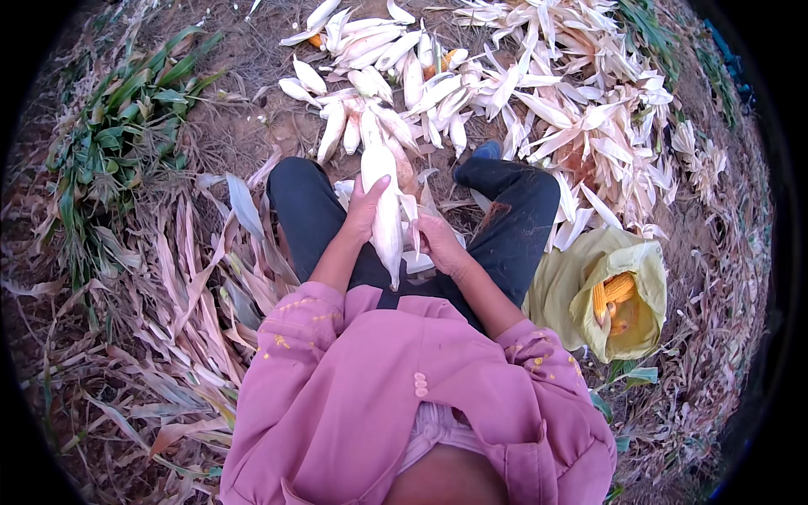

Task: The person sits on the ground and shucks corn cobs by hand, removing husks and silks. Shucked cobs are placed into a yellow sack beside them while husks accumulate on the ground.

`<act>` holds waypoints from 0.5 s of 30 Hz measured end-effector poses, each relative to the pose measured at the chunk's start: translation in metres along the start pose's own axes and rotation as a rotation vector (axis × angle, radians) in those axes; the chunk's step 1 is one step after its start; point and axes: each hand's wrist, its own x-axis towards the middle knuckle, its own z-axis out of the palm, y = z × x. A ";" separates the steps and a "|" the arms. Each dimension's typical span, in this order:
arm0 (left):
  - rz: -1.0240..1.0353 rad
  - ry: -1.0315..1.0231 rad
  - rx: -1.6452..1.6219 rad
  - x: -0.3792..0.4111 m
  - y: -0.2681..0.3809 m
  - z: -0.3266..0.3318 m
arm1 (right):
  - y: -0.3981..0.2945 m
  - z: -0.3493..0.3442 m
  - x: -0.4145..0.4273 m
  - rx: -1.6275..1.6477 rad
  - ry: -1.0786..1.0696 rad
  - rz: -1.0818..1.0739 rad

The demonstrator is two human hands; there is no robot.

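Note:
An ear of corn in its pale husk [386,221] lies lengthwise between my knees, its pointed end towards my body. My left hand [364,207] is wrapped around its side, thumb on top. At its other side, my right hand [439,243] has its fingers closed on a narrow strip of husk [410,211] that hangs away from the ear. Beyond my hands lies a pile of unhusked corn ears [372,47], with a little orange corn showing among them. Several husked orange cobs [615,293] lie in an open yellow-green sack [581,315] at my right.
Loose pale husks [593,120] are heaped at the front right. Green corn leaves [120,132] lie at the far left, and dry stalks and leaves [189,278] beside my left leg. A blue shoe [486,150] shows near the husk heap.

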 end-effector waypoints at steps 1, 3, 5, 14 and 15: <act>0.038 0.002 0.071 0.003 -0.006 -0.002 | -0.009 0.003 -0.001 0.038 0.002 -0.048; 0.012 -0.022 0.110 0.006 -0.010 -0.005 | -0.032 0.009 -0.003 0.119 0.010 -0.153; -0.117 -0.073 0.050 0.002 -0.003 -0.004 | -0.057 0.005 -0.005 0.274 -0.018 -0.204; -0.245 -0.499 0.070 -0.019 0.009 0.020 | -0.174 -0.077 0.015 0.743 -0.168 -0.599; -0.254 -0.515 0.090 -0.021 0.007 0.021 | -0.182 -0.082 0.018 0.805 -0.198 -0.606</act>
